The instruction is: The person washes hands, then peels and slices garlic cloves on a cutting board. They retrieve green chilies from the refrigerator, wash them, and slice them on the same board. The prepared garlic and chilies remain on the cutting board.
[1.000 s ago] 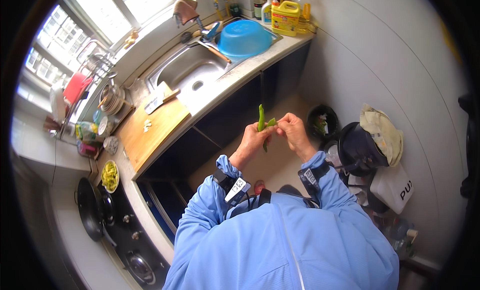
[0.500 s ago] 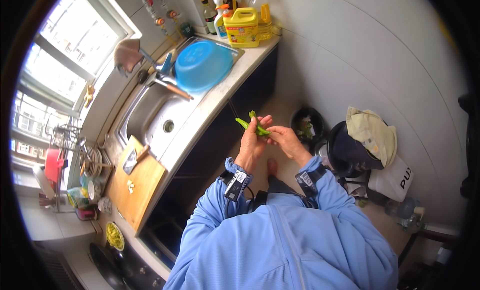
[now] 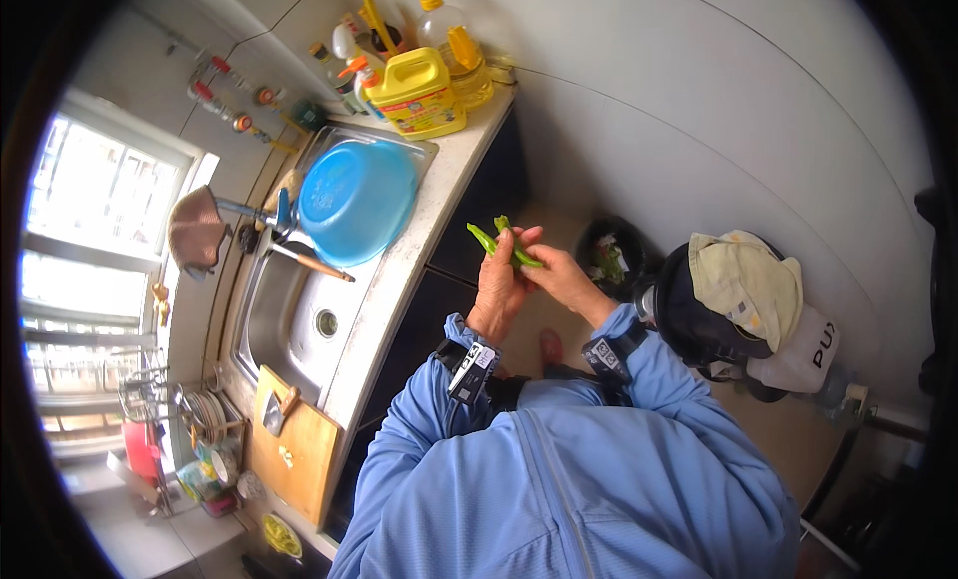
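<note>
As left hand (image 3: 496, 286) holds green pepper (image 3: 483, 240) | knife (image 3: 274, 415) lies on board (image 3: 311, 459)

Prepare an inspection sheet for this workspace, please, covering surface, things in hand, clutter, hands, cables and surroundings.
Surface: the counter bears a wooden board with a knife and pale bits on it.
Things in hand: long green vegetable pieces.
Clutter: yellow jug and bottles stand by the upturned blue basin.
Hands: left hand holds the pieces; right hand meets them, its grip partly hidden.
Cables: nothing seen.
Surroundings: window at left; black bin with scraps on the floor.
</note>
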The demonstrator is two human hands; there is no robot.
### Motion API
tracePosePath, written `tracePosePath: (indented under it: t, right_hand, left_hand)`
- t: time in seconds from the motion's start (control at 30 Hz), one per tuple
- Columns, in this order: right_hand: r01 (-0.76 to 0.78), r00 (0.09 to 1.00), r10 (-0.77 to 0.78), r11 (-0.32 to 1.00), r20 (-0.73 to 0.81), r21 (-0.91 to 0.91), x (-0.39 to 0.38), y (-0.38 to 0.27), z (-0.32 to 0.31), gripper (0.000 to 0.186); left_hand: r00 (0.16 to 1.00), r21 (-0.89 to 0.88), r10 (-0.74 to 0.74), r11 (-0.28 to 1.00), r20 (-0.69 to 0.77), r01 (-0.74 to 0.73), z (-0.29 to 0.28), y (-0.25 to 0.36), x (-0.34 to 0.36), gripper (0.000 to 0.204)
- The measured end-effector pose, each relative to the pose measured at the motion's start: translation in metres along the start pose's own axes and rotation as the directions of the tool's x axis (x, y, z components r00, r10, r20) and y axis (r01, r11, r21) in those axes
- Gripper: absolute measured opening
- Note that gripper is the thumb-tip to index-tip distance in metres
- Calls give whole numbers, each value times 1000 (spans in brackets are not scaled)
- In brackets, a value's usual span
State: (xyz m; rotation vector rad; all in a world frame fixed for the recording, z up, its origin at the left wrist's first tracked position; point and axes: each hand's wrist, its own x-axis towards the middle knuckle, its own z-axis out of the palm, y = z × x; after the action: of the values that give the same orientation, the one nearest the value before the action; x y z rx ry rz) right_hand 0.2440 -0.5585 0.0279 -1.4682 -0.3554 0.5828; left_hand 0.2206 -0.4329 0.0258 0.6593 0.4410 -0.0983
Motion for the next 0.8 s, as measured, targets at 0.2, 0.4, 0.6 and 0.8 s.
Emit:
tracePosePath:
  t: [0.2,0.4,0.6,0.8]
  right_hand:
    - [72,957,-151,951,-248,-302,18,12,-4,22]
    - [44,884,-210,927,-417,-373,29,24,-8,24]
    - [61,837,-157,979,-524,-197,34,50,-20,26]
    - [87,873,247,770,-421,632,23,66,-53,12]
  left_hand:
    - [997,-6,-10,1000,81,11,0,-11,39,24]
    - [991,-44,-117,992,72,120,5,-24,68,23]
    - [979,-138,-194,970,66,201,8,-42,81,23]
    - [984,-195,-168,965,56,176,9,-49,91,24]
